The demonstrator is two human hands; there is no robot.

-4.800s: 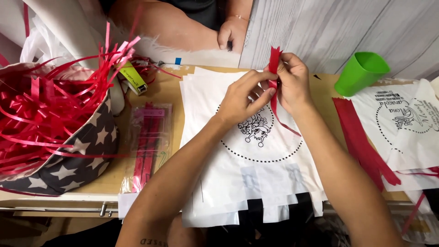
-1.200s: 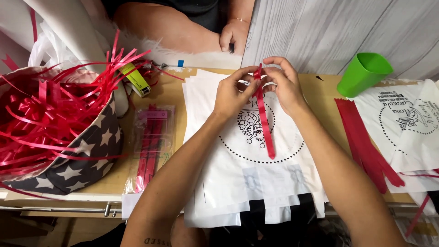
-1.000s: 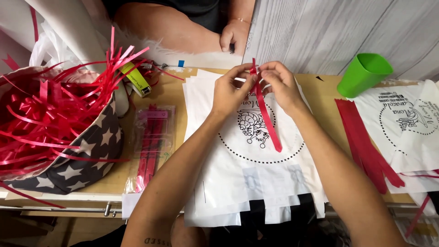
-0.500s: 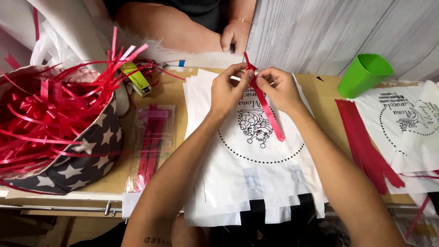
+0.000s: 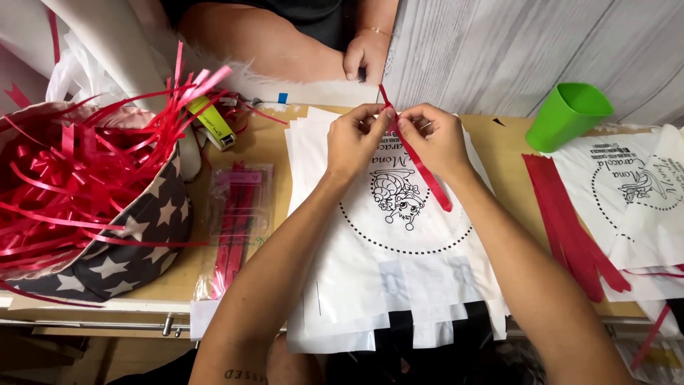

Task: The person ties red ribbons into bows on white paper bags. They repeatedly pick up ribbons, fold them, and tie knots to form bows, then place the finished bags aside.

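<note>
Near edge: stack of white bags (image 5: 399,285) lies flat | mid-bench: our left hand (image 5: 354,139) and right hand (image 5: 434,135) now pinch the red ribbon (image 5: 420,167) closer together than half a second ago, tail trailing over the print | far right corner: green cup (image 5: 566,114).

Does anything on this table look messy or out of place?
Mostly the star-patterned bag on the left: red ribbon strips bristle out of it in a tangle. The stack of white printed bags overhangs the table's near edge. Both hands, left hand and right hand, pinch one red ribbon neatly.
</note>
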